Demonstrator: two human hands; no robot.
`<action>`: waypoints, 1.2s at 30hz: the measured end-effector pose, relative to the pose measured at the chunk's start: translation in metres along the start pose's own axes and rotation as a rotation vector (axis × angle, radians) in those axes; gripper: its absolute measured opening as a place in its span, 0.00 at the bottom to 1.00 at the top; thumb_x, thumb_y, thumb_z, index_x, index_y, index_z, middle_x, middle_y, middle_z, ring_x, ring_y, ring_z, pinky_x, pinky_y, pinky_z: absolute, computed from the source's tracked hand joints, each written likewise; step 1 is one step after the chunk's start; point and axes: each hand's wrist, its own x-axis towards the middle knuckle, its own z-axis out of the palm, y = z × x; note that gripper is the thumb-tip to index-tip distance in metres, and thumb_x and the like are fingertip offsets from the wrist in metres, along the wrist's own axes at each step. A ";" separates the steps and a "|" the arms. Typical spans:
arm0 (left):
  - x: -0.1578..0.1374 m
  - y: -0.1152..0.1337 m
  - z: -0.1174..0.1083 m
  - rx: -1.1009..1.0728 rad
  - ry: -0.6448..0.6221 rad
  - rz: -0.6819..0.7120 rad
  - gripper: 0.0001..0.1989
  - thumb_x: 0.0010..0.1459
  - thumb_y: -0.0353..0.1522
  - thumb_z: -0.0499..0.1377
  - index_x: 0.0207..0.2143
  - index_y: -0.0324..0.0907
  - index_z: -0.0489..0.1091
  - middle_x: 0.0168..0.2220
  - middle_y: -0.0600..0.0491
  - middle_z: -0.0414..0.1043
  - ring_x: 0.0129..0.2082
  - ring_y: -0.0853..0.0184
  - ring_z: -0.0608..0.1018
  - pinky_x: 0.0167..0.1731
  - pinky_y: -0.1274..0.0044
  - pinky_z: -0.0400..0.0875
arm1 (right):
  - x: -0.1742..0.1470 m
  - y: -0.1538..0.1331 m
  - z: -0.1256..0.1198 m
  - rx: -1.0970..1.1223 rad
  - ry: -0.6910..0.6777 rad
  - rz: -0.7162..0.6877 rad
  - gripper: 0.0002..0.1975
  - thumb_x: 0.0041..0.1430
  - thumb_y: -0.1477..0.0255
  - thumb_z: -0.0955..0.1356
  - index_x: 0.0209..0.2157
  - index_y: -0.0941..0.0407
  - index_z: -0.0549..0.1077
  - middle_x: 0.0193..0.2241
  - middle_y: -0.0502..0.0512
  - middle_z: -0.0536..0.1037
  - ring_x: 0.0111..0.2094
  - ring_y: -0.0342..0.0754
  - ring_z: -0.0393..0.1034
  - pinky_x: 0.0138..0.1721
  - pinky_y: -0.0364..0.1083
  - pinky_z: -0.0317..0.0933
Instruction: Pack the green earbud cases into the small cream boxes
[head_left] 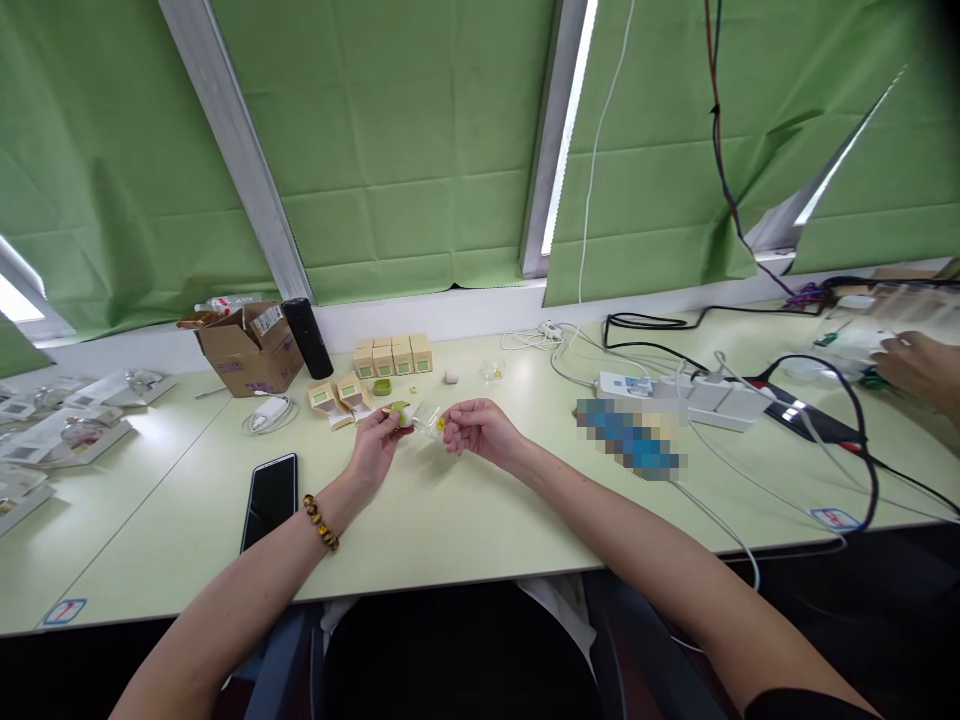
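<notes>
My left hand [373, 445] is closed round a small green and white item [403, 411], whose exact kind I cannot make out. My right hand [480, 430] pinches a small clear plastic bag [427, 418] that has a yellow mark near my fingertips. The bag stretches between both hands, just above the table [465, 520]. Beyond them lie a small green case [382, 386], a pale pinkish piece [450, 377] and another clear bag [492, 372]. Two small cardboard boxes [337, 398] stand with flaps raised near my left hand.
Several closed small boxes [394, 354] stand behind. At left are a phone [271, 495], a white charger [271, 411], a black cylinder [307, 338] and a carton [251, 350]. Power strips [697, 398] and cables lie right, near another person's hand [919, 360].
</notes>
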 end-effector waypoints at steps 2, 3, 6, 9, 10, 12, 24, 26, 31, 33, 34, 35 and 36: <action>0.000 0.000 -0.001 0.013 -0.008 -0.002 0.11 0.53 0.35 0.71 0.34 0.38 0.76 0.37 0.51 0.77 0.38 0.67 0.77 0.46 0.71 0.72 | -0.002 0.001 0.001 0.033 -0.051 -0.038 0.13 0.52 0.65 0.77 0.34 0.61 0.80 0.27 0.59 0.84 0.25 0.50 0.80 0.25 0.44 0.72; 0.001 0.000 -0.001 0.020 -0.010 -0.003 0.11 0.54 0.35 0.71 0.34 0.38 0.76 0.38 0.50 0.77 0.38 0.66 0.77 0.46 0.70 0.72 | -0.004 0.001 0.001 0.041 -0.071 -0.056 0.13 0.53 0.65 0.77 0.35 0.60 0.80 0.28 0.58 0.85 0.26 0.50 0.81 0.27 0.44 0.72; 0.001 -0.002 -0.002 0.026 -0.002 0.003 0.12 0.54 0.36 0.71 0.35 0.38 0.76 0.39 0.49 0.77 0.38 0.66 0.78 0.46 0.69 0.72 | -0.008 0.001 0.004 0.053 -0.116 -0.123 0.15 0.55 0.62 0.77 0.36 0.59 0.79 0.29 0.56 0.84 0.28 0.49 0.80 0.30 0.45 0.73; 0.001 -0.003 -0.002 0.012 0.006 0.004 0.12 0.52 0.36 0.72 0.34 0.38 0.76 0.39 0.50 0.76 0.38 0.66 0.77 0.46 0.70 0.72 | -0.009 0.003 0.008 0.054 -0.141 -0.189 0.18 0.55 0.58 0.78 0.37 0.57 0.78 0.30 0.54 0.83 0.29 0.47 0.78 0.33 0.46 0.73; 0.001 -0.003 -0.002 0.007 0.008 0.001 0.12 0.52 0.36 0.72 0.34 0.38 0.76 0.39 0.50 0.76 0.39 0.66 0.77 0.46 0.70 0.72 | -0.009 0.003 0.010 0.053 -0.144 -0.204 0.18 0.54 0.58 0.79 0.38 0.57 0.78 0.30 0.54 0.82 0.30 0.47 0.78 0.33 0.47 0.73; 0.001 -0.003 -0.002 0.001 0.013 -0.008 0.13 0.51 0.35 0.73 0.34 0.38 0.76 0.39 0.50 0.76 0.39 0.66 0.77 0.47 0.70 0.72 | -0.008 0.005 0.012 0.046 -0.139 -0.228 0.19 0.53 0.58 0.80 0.38 0.56 0.77 0.30 0.53 0.81 0.30 0.46 0.77 0.35 0.48 0.73; 0.000 -0.001 0.000 0.031 0.005 0.010 0.13 0.52 0.37 0.72 0.36 0.38 0.76 0.41 0.49 0.77 0.41 0.64 0.78 0.47 0.69 0.71 | -0.004 0.012 0.012 -0.149 -0.050 -0.357 0.20 0.49 0.62 0.81 0.31 0.55 0.70 0.38 0.55 0.81 0.42 0.54 0.81 0.43 0.56 0.79; 0.000 -0.002 0.000 0.030 0.000 0.015 0.13 0.53 0.37 0.72 0.36 0.38 0.76 0.41 0.49 0.77 0.41 0.64 0.78 0.47 0.69 0.72 | -0.005 0.013 0.012 -0.164 -0.061 -0.383 0.19 0.51 0.62 0.81 0.32 0.55 0.71 0.38 0.56 0.81 0.42 0.54 0.81 0.43 0.57 0.78; 0.000 -0.001 0.000 0.021 0.006 0.006 0.13 0.52 0.36 0.72 0.35 0.38 0.76 0.40 0.49 0.77 0.41 0.65 0.78 0.47 0.69 0.72 | -0.007 0.008 0.012 -0.099 -0.106 -0.361 0.17 0.54 0.61 0.79 0.37 0.54 0.73 0.40 0.55 0.81 0.46 0.55 0.80 0.43 0.56 0.78; -0.001 -0.001 0.000 0.017 0.007 0.007 0.12 0.53 0.36 0.72 0.35 0.38 0.76 0.40 0.49 0.77 0.40 0.65 0.78 0.47 0.69 0.72 | -0.008 0.004 0.011 -0.046 -0.124 -0.318 0.17 0.56 0.60 0.78 0.37 0.53 0.72 0.43 0.55 0.81 0.48 0.56 0.79 0.43 0.55 0.77; -0.001 0.000 0.000 0.015 0.007 0.008 0.12 0.53 0.36 0.72 0.35 0.38 0.76 0.40 0.49 0.77 0.40 0.65 0.78 0.47 0.69 0.72 | -0.008 0.002 0.011 -0.015 -0.131 -0.293 0.17 0.57 0.60 0.78 0.37 0.52 0.71 0.44 0.55 0.81 0.50 0.56 0.78 0.43 0.55 0.77; -0.001 0.000 0.001 0.014 0.005 0.009 0.12 0.53 0.35 0.72 0.35 0.38 0.76 0.40 0.49 0.77 0.40 0.66 0.78 0.47 0.70 0.72 | -0.009 0.000 0.010 0.017 -0.138 -0.270 0.16 0.58 0.60 0.77 0.38 0.52 0.69 0.46 0.55 0.80 0.51 0.56 0.78 0.43 0.55 0.76; -0.001 0.000 0.001 0.013 0.003 0.008 0.11 0.53 0.35 0.72 0.35 0.38 0.76 0.40 0.50 0.77 0.40 0.66 0.78 0.47 0.70 0.72 | -0.009 -0.002 0.010 0.047 -0.146 -0.246 0.16 0.59 0.60 0.76 0.38 0.51 0.68 0.47 0.55 0.80 0.52 0.57 0.77 0.44 0.56 0.76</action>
